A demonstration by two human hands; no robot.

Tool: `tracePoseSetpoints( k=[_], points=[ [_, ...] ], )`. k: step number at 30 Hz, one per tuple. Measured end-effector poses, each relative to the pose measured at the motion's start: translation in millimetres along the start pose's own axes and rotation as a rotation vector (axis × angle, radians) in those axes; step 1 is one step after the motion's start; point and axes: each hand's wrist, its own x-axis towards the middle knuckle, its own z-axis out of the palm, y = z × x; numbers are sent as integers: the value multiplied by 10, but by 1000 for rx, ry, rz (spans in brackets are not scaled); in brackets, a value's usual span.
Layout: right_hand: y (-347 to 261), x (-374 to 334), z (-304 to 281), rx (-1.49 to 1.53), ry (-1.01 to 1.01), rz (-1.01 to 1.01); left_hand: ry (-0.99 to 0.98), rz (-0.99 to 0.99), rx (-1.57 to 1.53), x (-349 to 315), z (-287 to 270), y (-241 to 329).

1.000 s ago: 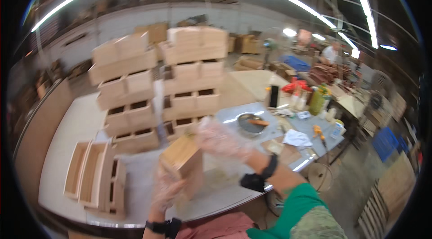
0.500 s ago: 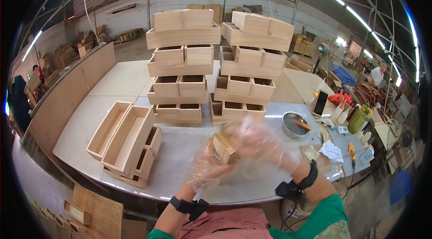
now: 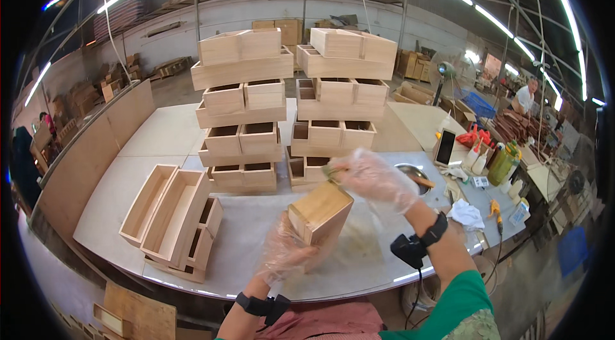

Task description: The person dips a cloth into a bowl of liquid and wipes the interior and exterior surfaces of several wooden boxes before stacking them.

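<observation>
A small wooden box (image 3: pixel 321 209) is tilted above the table, its upper face a damp-looking yellow-brown. My left hand (image 3: pixel 286 251), in a clear plastic glove, is closed around its near left side. My right hand (image 3: pixel 370 178), gloved likewise, is just beyond the box's upper far edge. Its fingers pinch a small yellow-green pad (image 3: pixel 332 171), mostly covered by the glove; whether it touches the wood I cannot tell. Behind the right wrist stands a metal bowl (image 3: pixel 402 167), partly hidden, with a wooden-handled tool (image 3: pixel 421 180) across it.
Two tall stacks of pale wooden boxes (image 3: pixel 240 104) (image 3: pixel 339 106) stand across the table. Several open wooden boxes (image 3: pixel 168 215) lie at the left. At the right are a white cloth (image 3: pixel 467 214), a phone (image 3: pixel 445 146), bottles (image 3: pixel 505 164) and a yellow-handled tool (image 3: pixel 495 209). Another person (image 3: pixel 526 96) is far right.
The box has turned so that a broad face shows upward. My right hand, blurred by motion before, is now farther right and sharper. The whole view has shifted slightly.
</observation>
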Motion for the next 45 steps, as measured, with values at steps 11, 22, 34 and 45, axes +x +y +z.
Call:
tracePoseSetpoints(
  k=[11, 22, 34, 45],
  points=[
    [-411, -899, -231, 81, 150, 77, -3, 40, -36, 47, -13, -5],
    [-1282, -261, 114, 224, 117, -515, -41, 60, 248, -34, -110, -3],
    [-928, -262, -88, 70, 47, -197, -72, 62, 117, 61, -107, -69],
    [-1230, -356, 33, 442, 71, -322, -81, 44, -253, -3, -19, 21]
  ],
)
